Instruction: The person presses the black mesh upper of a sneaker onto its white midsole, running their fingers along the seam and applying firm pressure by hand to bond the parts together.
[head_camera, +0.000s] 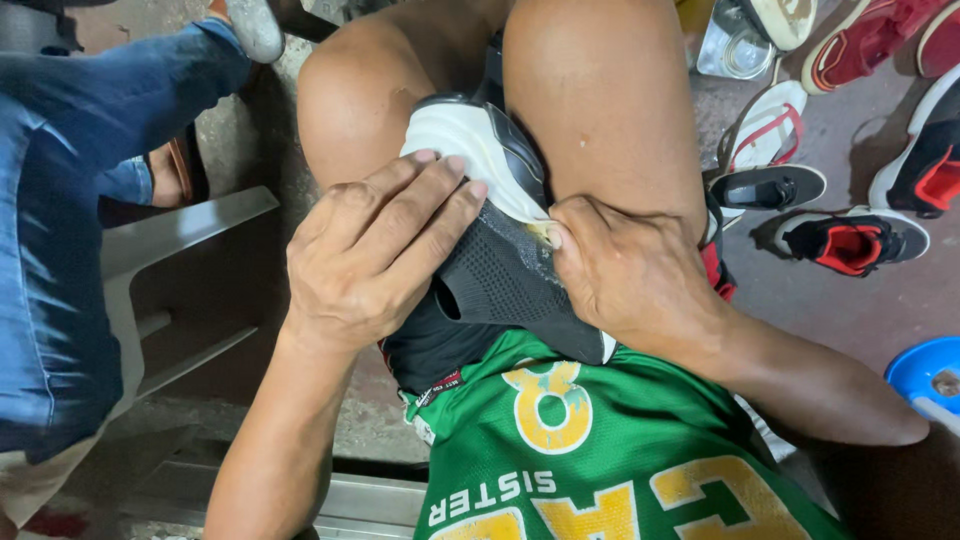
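While wedged between the knees, black shoe (500, 265) — both hands clamped on it: left (370, 255), right (625, 265).

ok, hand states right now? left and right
Left hand: closed over the dark knit shoe, fingers on its white sole.
Right hand: closed, pinching the shoe where upper meets sole.

Head view, steeply down, close.

Concrete floor (880, 300), grey plastic chair (170, 235)
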